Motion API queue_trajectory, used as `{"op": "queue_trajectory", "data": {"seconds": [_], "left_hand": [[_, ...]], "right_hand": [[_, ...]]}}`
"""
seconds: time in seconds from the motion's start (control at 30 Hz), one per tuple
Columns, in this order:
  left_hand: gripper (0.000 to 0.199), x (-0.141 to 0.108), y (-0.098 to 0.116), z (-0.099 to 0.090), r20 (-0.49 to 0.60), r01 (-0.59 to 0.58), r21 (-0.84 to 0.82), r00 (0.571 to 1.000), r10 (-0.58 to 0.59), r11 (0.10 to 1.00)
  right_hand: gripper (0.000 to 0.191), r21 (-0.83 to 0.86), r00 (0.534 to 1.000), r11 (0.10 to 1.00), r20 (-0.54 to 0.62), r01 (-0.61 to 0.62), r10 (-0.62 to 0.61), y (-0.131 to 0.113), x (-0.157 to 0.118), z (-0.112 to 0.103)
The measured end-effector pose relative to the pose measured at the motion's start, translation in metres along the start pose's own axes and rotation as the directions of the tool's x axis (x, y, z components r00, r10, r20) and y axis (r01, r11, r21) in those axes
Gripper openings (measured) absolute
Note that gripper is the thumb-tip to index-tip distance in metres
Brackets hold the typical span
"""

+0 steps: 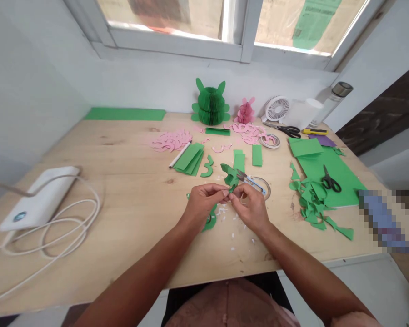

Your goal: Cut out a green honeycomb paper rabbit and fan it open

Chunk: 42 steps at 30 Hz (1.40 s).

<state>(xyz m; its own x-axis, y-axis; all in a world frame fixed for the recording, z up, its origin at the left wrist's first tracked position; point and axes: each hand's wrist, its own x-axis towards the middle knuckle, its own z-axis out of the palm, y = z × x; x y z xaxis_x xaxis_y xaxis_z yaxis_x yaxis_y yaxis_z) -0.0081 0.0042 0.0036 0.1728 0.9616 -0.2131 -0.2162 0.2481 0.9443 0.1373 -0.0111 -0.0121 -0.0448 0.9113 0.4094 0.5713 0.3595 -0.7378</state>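
Head view: left hand (202, 204) pinching a green paper cutout (230, 177), right hand (248, 206) grasping small blue-handled scissors (252, 182) (white paper scraps (232, 235) scattered below on the pale wooden table (122, 190)).

- Left hand (202, 204): pinching cut green paper (230, 176).
- Right hand (248, 206): gripping apparently small blue-handled scissors (252, 183) at the paper.
- Wooden table (129, 190): green honeycomb figure (210, 103), pink honeycomb figure (246, 111), scattered green scraps (311, 200).

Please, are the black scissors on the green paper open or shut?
Shut: the black scissors lie on the green paper with blades closed together.
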Motion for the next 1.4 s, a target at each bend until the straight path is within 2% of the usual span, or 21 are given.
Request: {"op": "queue_trajectory", "data": {"seconds": [0.3, 0.7, 1.4], "left_hand": [[0.011, 0.0002, -0.0016, 0.0016, -0.013, 0.01, -0.018, 1.0, -0.01, 1.0], [0.012, -0.0001, 0.0001, 0.003, -0.012, 0.043, -0.072, 0.999, -0.044, 0.996], [0.011, -0.0015, 0.0021, 0.0073, -0.065, 0.003, 0.028, 0.998, -0.001, 1.0]], "right_hand": [[0.007, -0.029, 0.998, 0.998, -0.01, -0.064, 0.064, -0.0015, -0.0009, 0.002], [0.007, -0.047, 0.998, 0.997, -0.007, -0.066, 0.066, -0.001, -0.0018, 0.0029], [0.006, -0.063, 0.996, 0.994, -0.017, -0.092, 0.091, -0.0014, -0.0014, 0.004]]}}
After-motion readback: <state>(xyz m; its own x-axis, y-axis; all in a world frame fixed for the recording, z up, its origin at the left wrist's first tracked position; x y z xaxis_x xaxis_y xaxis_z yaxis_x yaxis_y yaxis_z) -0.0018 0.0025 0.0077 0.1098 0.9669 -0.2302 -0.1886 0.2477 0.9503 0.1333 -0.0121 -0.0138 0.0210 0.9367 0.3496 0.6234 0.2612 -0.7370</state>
